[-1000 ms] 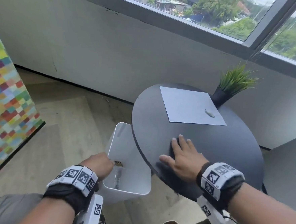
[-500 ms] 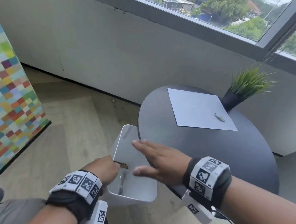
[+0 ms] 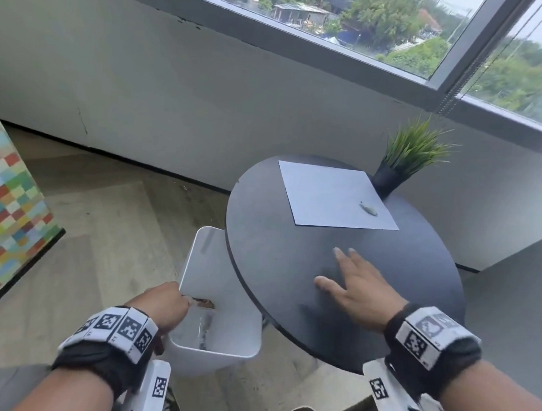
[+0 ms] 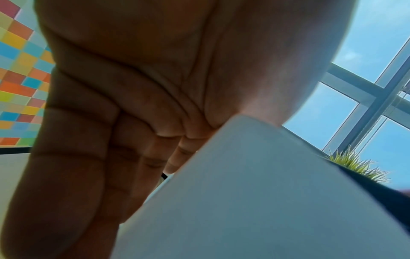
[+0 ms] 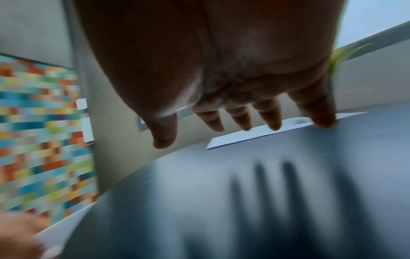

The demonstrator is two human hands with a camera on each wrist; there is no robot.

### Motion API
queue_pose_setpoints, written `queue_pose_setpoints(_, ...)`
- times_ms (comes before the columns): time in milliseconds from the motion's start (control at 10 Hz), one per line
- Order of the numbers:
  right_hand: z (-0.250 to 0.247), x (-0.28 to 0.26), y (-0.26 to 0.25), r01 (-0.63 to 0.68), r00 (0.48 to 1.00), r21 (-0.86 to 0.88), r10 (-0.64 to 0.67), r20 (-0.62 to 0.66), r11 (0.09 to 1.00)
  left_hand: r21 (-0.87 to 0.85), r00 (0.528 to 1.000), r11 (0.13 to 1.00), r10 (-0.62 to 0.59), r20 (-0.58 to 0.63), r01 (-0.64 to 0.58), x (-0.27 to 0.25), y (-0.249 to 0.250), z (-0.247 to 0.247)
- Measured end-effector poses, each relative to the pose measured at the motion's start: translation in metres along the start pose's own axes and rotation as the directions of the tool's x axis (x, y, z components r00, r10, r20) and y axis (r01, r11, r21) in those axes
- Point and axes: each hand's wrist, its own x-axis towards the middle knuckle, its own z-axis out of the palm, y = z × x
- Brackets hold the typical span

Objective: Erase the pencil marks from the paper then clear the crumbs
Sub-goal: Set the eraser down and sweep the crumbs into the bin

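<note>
A white sheet of paper (image 3: 333, 195) lies on the far part of the round black table (image 3: 275, 257), with a small grey eraser (image 3: 369, 209) on its right side. My right hand (image 3: 354, 286) is flat and spread over the table's near half, fingers straight, just above the surface in the right wrist view. My left hand (image 3: 163, 305) grips the near left rim of a white bin (image 3: 222, 336) held under the table's left edge; in the left wrist view its fingers (image 4: 93, 149) curl round the bin's wall (image 4: 244, 201).
A potted green plant (image 3: 407, 157) stands at the table's far right edge. A multicoloured checkered panel (image 3: 3, 206) stands on the wooden floor at left. A grey wall and window run behind the table. Debris lies inside the bin.
My right hand swept left off the table edge over the bin, then came back right onto the table's near half. The left hand has kept hold of the bin.
</note>
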Motion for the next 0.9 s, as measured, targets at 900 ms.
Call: queue_pose_setpoints(900,-0.009,-0.051,0.081,0.264,0.96,0.264,-0.227,-0.162,0.928,0.164,0.997,0.986,-0.038,0.07,0.026,0.032,0.0,0.015)
